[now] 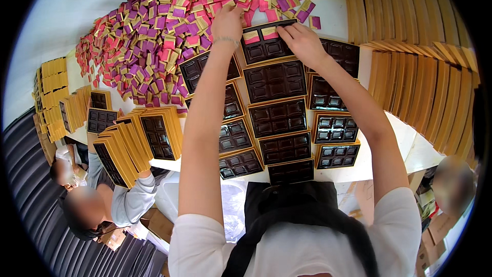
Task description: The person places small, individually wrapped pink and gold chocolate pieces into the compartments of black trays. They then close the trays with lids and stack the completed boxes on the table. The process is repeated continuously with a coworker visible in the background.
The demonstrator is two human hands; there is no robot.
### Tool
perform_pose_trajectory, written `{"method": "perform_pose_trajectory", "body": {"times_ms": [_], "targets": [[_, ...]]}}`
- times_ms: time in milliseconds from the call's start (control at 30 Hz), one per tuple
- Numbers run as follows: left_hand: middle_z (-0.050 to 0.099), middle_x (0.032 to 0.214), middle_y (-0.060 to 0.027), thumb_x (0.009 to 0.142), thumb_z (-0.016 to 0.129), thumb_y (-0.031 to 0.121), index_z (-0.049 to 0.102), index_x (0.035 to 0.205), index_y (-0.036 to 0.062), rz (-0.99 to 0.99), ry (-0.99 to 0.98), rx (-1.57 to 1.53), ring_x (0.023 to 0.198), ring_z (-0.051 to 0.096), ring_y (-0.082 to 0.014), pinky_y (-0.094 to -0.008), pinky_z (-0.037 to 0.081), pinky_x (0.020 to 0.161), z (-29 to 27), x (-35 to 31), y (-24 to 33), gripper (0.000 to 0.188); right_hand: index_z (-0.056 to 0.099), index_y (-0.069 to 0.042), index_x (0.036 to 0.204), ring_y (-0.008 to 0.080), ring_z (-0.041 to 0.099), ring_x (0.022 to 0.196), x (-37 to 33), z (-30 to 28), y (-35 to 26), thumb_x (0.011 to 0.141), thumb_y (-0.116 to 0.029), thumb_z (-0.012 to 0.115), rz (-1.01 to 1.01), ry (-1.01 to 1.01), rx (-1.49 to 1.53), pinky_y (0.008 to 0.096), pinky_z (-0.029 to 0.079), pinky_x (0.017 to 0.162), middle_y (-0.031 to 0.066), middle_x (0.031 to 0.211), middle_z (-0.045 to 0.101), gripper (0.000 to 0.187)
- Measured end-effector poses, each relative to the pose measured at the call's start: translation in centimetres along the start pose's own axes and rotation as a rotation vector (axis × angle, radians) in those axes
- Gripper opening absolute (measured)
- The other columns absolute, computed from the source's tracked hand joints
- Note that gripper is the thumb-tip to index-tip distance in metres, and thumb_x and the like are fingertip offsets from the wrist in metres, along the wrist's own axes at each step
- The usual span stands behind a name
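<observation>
My left hand (228, 23) reaches to the near edge of a heap of small wrapped packets (148, 46) in pink, purple and gold. Its fingers are curled closed; what they hold, if anything, is hidden. My right hand (303, 45) is over the farthest box of the middle column, its fingers pinched at the edge of a pink-and-gold packet (269, 32). Another pink-and-gold packet (251, 37) lies beside it in the same dark, gold-edged compartment box (265, 51). Nearer to me, further boxes (274, 81) of this kind show bare brown compartments.
Columns of similar boxes flank the middle one, such as a right-hand box (335, 127). Tall rows of stacked gold boxes (410, 87) line the right side. At left, a co-worker's arm (136, 200) supports a stack of boxes (123, 149). Another person (453, 187) is at right.
</observation>
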State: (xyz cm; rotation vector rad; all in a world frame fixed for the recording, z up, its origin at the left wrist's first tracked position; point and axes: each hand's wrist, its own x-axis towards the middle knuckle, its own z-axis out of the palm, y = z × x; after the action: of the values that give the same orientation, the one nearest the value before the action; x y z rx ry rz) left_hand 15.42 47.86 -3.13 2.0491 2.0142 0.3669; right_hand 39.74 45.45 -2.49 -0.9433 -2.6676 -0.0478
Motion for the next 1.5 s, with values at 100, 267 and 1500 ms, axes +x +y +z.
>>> {"method": "perform_pose_trajectory", "body": {"times_ms": [100, 267, 1500], "targets": [[0.065, 0.102, -0.0100, 0.075, 0.075, 0.017, 0.068, 0.101, 0.0100, 0.080, -0.042, 0.112, 0.089, 0.063, -0.0271, -0.0403, 0.051, 0.081, 0.3, 1.7, -0.4, 0.028, 0.061, -0.006, 0.110, 0.0250, 0.059, 0.090, 0.9, -1.3, -0.2, 0.076, -0.009, 0.059, -0.022, -0.117, 0.024, 0.0377, 0.052, 0.075, 0.0062, 0.088, 0.061, 0.034], [0.067, 0.092, -0.0085, 0.079, 0.071, 0.010, 0.069, 0.102, 0.0099, -0.036, -0.133, -0.438, 0.084, 0.066, -0.0240, -0.0337, 0.052, 0.074, -2.1, 2.1, 0.6, 0.023, 0.068, -0.003, 0.095, 0.0355, 0.063, 0.082, 2.5, -2.2, 1.5, 0.079, -0.007, 0.059, 0.399, -0.060, 0.361, 0.0446, 0.051, 0.071, 0.0138, 0.084, 0.065, 0.019], [0.066, 0.099, -0.0137, 0.082, 0.065, 0.014, 0.067, 0.108, 0.0096, -0.111, 0.206, -0.103, 0.093, 0.063, -0.0332, -0.0437, 0.050, 0.083, -1.4, -3.3, -0.7, 0.026, 0.070, -0.001, 0.096, 0.0321, 0.067, 0.090, 10.3, 0.4, 1.0, 0.082, -0.022, 0.064, 0.538, -0.409, 0.139, 0.0439, 0.054, 0.069, 0.0162, 0.094, 0.069, 0.026]]}}
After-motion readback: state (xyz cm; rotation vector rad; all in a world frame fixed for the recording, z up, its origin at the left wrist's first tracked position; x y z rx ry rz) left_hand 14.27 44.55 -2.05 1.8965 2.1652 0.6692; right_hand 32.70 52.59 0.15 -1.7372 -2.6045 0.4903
